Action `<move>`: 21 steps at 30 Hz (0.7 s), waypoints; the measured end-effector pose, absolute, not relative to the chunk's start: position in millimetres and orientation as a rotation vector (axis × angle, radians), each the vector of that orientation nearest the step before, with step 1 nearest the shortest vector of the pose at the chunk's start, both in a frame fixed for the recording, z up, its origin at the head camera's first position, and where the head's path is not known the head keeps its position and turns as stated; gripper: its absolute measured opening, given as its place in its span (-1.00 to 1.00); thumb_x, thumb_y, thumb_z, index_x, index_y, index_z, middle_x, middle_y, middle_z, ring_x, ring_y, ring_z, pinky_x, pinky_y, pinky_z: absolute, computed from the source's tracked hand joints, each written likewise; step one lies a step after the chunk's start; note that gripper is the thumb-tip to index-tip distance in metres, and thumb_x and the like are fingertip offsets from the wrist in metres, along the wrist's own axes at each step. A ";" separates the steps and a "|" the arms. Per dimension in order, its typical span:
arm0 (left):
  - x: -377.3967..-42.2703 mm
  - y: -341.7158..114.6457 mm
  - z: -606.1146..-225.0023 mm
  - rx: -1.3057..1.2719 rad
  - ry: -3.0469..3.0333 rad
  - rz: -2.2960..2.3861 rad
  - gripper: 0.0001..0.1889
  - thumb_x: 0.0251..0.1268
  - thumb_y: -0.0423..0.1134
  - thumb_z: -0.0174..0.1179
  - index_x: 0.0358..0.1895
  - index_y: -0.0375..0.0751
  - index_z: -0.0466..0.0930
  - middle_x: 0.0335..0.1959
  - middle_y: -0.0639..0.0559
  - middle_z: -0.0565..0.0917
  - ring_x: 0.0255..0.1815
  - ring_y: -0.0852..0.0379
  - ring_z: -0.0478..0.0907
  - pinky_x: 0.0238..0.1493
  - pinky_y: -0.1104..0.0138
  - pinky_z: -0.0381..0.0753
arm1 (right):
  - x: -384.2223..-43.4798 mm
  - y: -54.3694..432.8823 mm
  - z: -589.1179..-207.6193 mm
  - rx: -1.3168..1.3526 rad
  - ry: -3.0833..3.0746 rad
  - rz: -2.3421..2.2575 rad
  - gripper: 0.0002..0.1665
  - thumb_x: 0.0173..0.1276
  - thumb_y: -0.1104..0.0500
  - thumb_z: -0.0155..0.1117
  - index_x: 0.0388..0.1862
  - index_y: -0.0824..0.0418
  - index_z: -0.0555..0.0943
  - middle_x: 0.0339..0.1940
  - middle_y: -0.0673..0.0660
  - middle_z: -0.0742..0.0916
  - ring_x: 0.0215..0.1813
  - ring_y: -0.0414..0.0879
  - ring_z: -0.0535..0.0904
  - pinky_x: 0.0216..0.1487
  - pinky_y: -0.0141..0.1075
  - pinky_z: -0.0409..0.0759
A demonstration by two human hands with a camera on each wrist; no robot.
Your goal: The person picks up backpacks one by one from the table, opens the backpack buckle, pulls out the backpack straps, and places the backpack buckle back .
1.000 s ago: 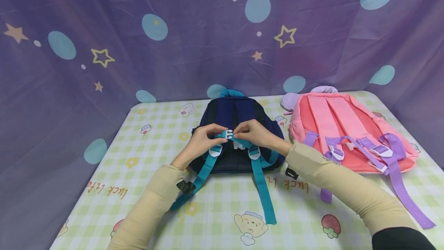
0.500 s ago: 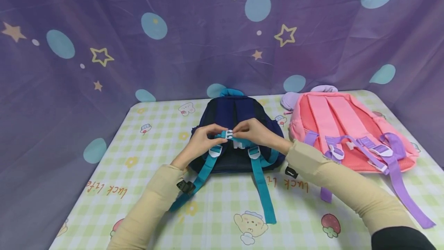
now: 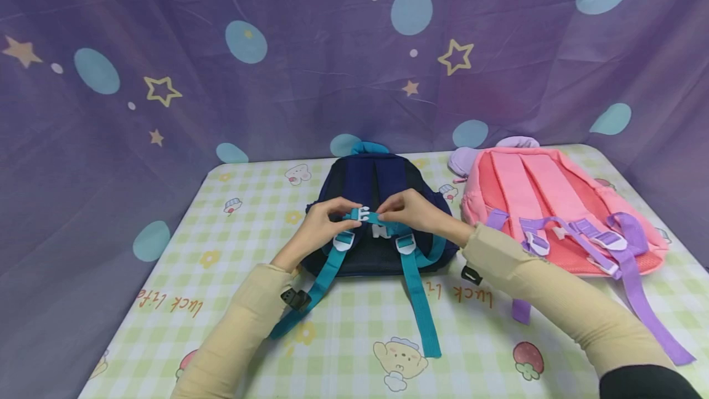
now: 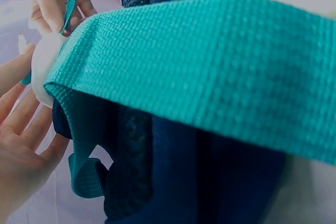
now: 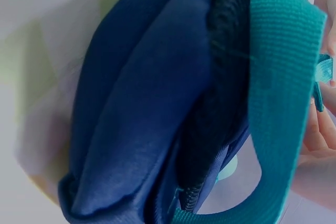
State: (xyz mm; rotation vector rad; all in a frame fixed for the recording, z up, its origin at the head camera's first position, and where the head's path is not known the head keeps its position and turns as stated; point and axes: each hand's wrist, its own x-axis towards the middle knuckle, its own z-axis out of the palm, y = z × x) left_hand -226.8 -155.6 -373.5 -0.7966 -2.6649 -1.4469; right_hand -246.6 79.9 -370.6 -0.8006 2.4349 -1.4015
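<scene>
The navy backpack [image 3: 360,180] lies in the middle of the table, its strap side up. At its centre my left hand [image 3: 321,226] pinches a white buckle [image 3: 362,214] on a teal strap between thumb and fingers; the white prongs point right. My right hand [image 3: 412,211] pinches the teal webbing [image 3: 373,218] just right of the buckle. Below the fingers a second white plastic piece [image 3: 381,231] shows against the pack. In the left wrist view, a broad teal strap [image 4: 173,61] crosses in front and hides part of the work.
On the right lies a pink backpack [image 3: 520,183] with purple straps and white buckles. Two teal strap ends trail towards me, the right strap end [image 3: 422,313] flat on the checked tablecloth [image 3: 249,263]. A purple curtain [image 3: 310,97] hangs behind the table.
My right hand has shifted slightly right, away from the white buckle, and a short length of teal webbing now shows between them. The left hand stays nearly still.
</scene>
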 end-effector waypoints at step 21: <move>-224.7 -151.9 -374.5 -0.834 -2.685 -1.399 -0.73 0.26 -0.32 0.32 0.01 -0.25 0.66 -0.10 -0.09 0.71 -0.12 -0.01 0.62 -0.09 0.18 0.61 | -246.9 72.6 -369.2 -0.830 2.403 -1.473 -0.79 0.38 0.36 0.24 -0.11 0.50 0.67 -0.19 0.30 0.76 -0.23 0.00 0.69 -0.20 -0.27 0.62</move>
